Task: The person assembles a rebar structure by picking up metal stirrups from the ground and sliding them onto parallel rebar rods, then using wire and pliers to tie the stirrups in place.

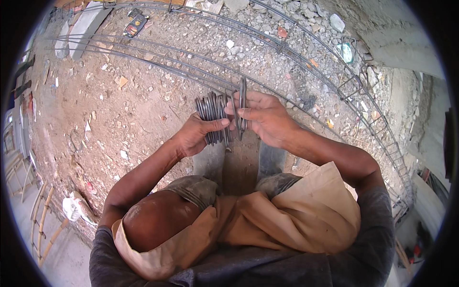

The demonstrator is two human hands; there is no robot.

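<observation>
A stack of grey steel rebar stirrups (210,112) stands on edge in front of my knees. My left hand (195,133) is closed around its near left side, the thumb lying over the loops. A few separated stirrups (242,103) are pinched between the thumb and fingers of my right hand (267,119), just right of the stack. Long thin rebars (191,71) run from the far left up to the stirrups. Whether they pass through the loops cannot be made out.
Beyond my hands, a long rebar cage (282,45) curves from the top to the right across rubble (248,43). A concrete slab piece (87,28) and a dark box (136,25) lie at the far left. Bamboo poles (46,217) and a white bag (76,208) are at lower left.
</observation>
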